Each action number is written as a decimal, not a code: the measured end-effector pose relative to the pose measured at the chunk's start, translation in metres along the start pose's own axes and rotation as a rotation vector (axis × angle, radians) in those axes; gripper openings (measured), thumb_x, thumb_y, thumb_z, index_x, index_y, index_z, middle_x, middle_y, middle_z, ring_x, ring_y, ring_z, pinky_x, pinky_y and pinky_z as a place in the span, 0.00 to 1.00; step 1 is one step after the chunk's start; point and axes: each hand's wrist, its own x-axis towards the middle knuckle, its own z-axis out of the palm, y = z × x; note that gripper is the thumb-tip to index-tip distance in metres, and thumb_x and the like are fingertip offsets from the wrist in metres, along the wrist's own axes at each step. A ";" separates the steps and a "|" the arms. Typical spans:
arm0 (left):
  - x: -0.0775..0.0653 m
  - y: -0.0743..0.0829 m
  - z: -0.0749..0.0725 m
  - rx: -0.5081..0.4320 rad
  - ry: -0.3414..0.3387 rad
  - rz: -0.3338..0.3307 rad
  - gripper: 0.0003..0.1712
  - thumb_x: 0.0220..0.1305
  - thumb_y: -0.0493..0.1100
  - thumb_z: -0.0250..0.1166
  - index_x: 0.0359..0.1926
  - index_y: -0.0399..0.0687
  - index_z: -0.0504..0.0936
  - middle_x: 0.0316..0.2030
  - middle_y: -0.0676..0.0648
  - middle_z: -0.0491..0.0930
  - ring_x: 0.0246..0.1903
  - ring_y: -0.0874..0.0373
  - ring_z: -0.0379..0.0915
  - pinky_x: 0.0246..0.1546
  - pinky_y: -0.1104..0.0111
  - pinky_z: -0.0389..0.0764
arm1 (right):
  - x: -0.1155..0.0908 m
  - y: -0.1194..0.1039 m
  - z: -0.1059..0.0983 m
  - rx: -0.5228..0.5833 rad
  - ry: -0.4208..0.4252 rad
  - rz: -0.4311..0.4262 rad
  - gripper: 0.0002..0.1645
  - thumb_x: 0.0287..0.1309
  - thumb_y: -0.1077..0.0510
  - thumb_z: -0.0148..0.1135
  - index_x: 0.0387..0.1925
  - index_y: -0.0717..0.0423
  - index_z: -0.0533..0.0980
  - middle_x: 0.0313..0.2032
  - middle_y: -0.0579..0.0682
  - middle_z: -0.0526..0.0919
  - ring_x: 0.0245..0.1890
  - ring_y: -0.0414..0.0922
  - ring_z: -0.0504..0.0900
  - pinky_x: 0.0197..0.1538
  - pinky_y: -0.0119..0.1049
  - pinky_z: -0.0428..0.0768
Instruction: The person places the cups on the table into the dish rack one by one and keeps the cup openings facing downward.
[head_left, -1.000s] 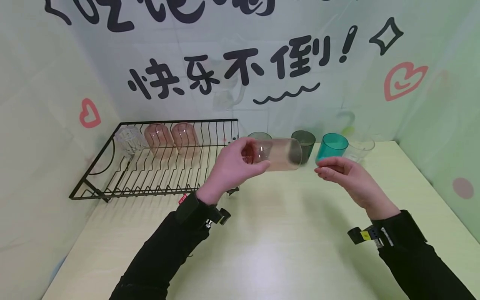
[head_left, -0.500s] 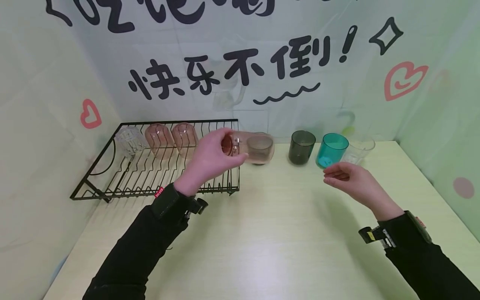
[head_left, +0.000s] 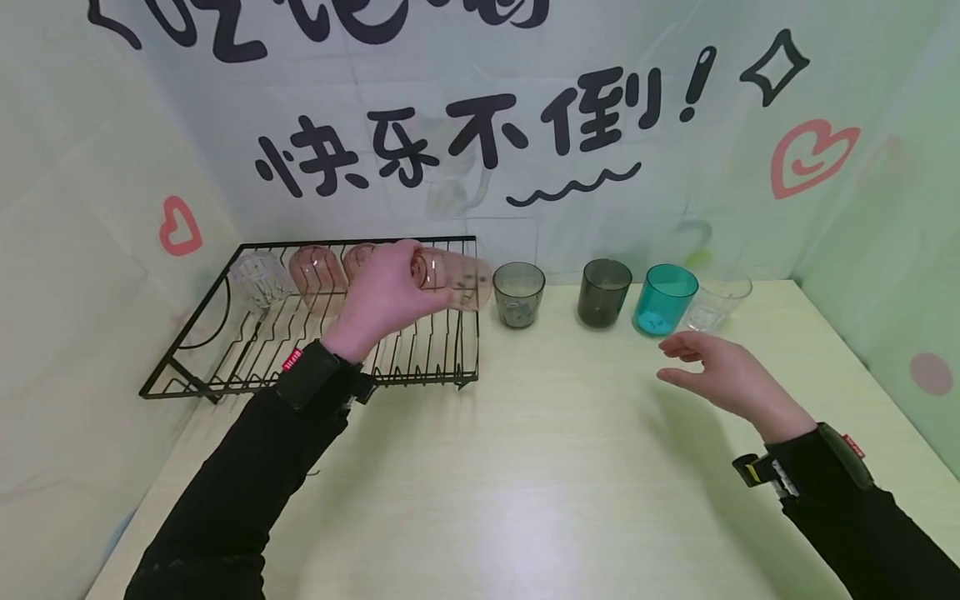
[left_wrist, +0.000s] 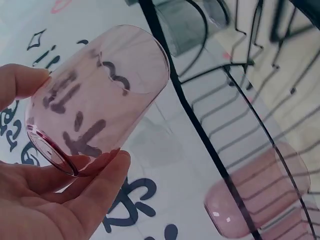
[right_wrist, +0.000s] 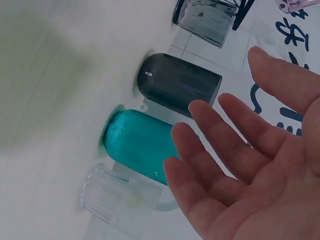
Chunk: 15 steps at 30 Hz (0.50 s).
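My left hand (head_left: 384,298) grips a pink transparent glass (head_left: 467,282) near its base, over the right part of the black wire rack (head_left: 300,388). The glass lies sideways in the air with its mouth pointing right. In the left wrist view, thumb and fingers pinch the base end of this pink glass (left_wrist: 100,95). Two other pink glasses (head_left: 315,265) stand upside down in the rack beside a clear ribbed glass (head_left: 257,280); my left hand partly hides one. My right hand (head_left: 727,379) hovers over the table with relaxed, spread fingers, holding nothing, in front of a teal glass (head_left: 665,302).
Along the back wall right of the rack stand a light grey glass (head_left: 519,298), a dark grey glass (head_left: 603,293) and a clear glass (head_left: 718,302), all upright. A printed cloth (head_left: 480,192) hangs behind the table (head_left: 525,467).
My left hand has carried the pink glass leftward, from in front of the grey glasses to over the rack. My right hand has drawn slightly right and down, its fingers spreading.
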 end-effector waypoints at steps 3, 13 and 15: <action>0.005 -0.008 -0.002 0.040 0.003 -0.019 0.23 0.53 0.48 0.68 0.43 0.38 0.73 0.28 0.44 0.71 0.28 0.48 0.68 0.31 0.60 0.69 | -0.001 0.002 -0.001 -0.018 -0.018 0.014 0.35 0.64 0.44 0.65 0.61 0.65 0.71 0.57 0.66 0.76 0.58 0.66 0.71 0.56 0.61 0.73; 0.019 -0.021 0.004 0.103 -0.039 -0.045 0.11 0.51 0.40 0.62 0.19 0.46 0.69 0.17 0.51 0.64 0.18 0.56 0.58 0.22 0.65 0.60 | -0.003 0.008 -0.004 -0.096 -0.047 0.031 0.40 0.64 0.41 0.62 0.63 0.69 0.68 0.59 0.71 0.73 0.57 0.68 0.71 0.55 0.63 0.71; 0.025 -0.022 0.005 0.149 -0.049 -0.029 0.15 0.52 0.40 0.61 0.14 0.48 0.67 0.14 0.54 0.60 0.16 0.58 0.55 0.20 0.67 0.57 | -0.004 0.009 -0.004 -0.111 -0.050 0.036 0.41 0.64 0.41 0.62 0.63 0.70 0.68 0.58 0.72 0.73 0.57 0.68 0.71 0.55 0.64 0.71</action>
